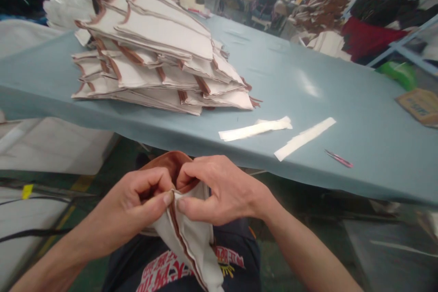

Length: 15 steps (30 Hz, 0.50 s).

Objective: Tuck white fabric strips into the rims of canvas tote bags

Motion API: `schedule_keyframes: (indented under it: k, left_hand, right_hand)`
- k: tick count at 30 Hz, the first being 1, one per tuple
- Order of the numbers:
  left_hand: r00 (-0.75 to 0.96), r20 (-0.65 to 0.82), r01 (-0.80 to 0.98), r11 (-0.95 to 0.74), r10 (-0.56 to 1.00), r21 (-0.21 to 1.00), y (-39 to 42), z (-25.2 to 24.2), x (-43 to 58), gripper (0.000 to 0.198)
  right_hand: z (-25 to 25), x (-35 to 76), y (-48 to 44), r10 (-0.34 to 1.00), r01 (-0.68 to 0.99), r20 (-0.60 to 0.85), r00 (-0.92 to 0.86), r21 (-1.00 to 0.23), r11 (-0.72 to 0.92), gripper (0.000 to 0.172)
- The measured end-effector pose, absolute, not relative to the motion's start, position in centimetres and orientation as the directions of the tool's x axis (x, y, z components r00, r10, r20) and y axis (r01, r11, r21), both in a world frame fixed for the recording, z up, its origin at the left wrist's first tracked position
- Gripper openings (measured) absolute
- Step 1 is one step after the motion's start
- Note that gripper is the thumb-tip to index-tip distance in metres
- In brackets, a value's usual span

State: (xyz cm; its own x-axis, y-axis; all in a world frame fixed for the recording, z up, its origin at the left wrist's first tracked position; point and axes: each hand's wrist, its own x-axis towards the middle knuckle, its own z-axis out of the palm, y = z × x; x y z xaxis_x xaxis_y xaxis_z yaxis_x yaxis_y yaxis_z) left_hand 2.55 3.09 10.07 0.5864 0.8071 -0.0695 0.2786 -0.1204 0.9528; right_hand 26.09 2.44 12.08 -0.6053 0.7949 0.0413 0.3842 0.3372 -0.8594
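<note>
Over my lap, in front of the table edge, I hold a cream fabric piece (200, 232) with a brown strip along its seam and a brown inner side near the top. My left hand (137, 205) pinches the seam's upper end between thumb and fingers. Right beside it, my right hand (219, 191) grips the same edge, thumb in front and fingers behind. The thumbs are almost touching at the seam. The fabric's lower part hangs down over a dark apron (137, 255) with red and white print.
A blue-grey table (308, 100) bears a tall stack of cream pieces with brown trim (160, 54). Two bundles of white strips, one a strip bundle (304, 139), lie near its front edge beside small pink-handled snips (338, 159). Shelving with cloth (372, 36) stands at the right.
</note>
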Motion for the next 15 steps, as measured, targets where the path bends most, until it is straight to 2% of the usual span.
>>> schedule_keyframes:
  k: [4,10,12,15]
  left_hand:
    - [0.603,-0.141,0.254,-0.021,0.785,0.967,2.9,10.5,2.1,0.035]
    - [0.645,-0.271,0.144,0.235,0.714,0.961,2.5,10.0,1.8,0.045]
    - [0.641,-0.276,0.171,0.217,0.716,0.961,2.4,10.0,1.7,0.045]
    - [0.618,-0.203,0.264,0.043,0.76,0.964,2.3,10.0,1.1,0.04]
  right_hand:
    - [11.2,25.4,1.9,0.809,0.375,0.092,-0.58,-0.852,0.366,0.038]
    - [10.5,25.7,1.5,0.784,0.306,0.111,-0.611,-0.88,0.363,0.045]
    - [10.6,25.8,1.3,0.784,0.34,0.093,-0.613,-0.865,0.368,0.044]
    - [11.2,25.7,1.1,0.784,0.408,0.068,-0.617,-0.824,0.392,0.033]
